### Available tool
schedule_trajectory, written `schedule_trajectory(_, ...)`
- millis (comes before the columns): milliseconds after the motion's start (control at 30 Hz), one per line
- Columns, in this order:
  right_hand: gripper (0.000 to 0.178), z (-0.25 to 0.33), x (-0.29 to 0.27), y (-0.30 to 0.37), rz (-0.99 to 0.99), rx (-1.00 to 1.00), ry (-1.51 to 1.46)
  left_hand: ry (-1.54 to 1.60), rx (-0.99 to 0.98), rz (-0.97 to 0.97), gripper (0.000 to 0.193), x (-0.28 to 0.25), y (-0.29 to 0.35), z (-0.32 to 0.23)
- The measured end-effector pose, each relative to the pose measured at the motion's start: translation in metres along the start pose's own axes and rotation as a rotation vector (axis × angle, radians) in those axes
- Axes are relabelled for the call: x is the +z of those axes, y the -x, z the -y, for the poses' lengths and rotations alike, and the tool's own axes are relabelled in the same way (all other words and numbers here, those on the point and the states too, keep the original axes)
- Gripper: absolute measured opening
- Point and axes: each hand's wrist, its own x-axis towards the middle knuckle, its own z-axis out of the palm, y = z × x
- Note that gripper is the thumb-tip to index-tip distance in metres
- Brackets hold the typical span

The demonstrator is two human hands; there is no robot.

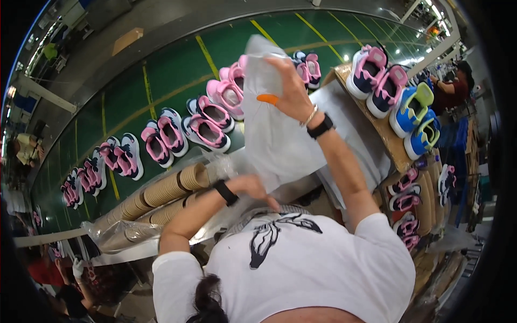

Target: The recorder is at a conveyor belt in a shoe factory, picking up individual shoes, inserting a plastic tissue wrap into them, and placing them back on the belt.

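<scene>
A thin, translucent white sheet of paper [277, 145] hangs upright in front of me, over the near side of the shoe line. My right hand [293, 89] grips its upper part, the thumb in an orange finger cover and pressed toward the sheet. By the sheet's lower edge, close to my waist, is my left hand [250, 187]; its fingers point down and are partly hidden, so whether it holds anything is unclear. Behind the sheet, pink and navy sneakers [226, 97] stand in pairs on a green conveyor belt [177, 70] with yellow lines.
Stacked tan paperboard pieces [161, 191] in clear plastic lie at left. A stack of white sheets [353, 129] lies at right, beside a cardboard box [377, 121] bearing pink and blue sneakers [412, 110]. More sneakers [406, 199] stand lower right. Another person [458, 86] is at far right.
</scene>
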Motion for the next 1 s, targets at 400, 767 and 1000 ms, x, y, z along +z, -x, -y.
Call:
schedule_trajectory(400, 0.040, 0.015, 0.025, 0.029, -0.123, 0.325, -0.436, 0.244, -0.525, -0.940, 0.030, -0.058, -0.060, 0.031)
schedule_trajectory(767, 0.061, 0.004, 0.060, 0.029, 0.194, 0.547, -0.304, 1.016, -0.398, -1.171, 0.041, -0.076, -0.031, 0.055)
schedule_trajectory(1000, 0.060, -0.018, 0.072, 0.033, -0.110, 0.726, -0.556, 0.323, -0.690, -0.944, 0.050, -0.096, -0.034, 0.069)
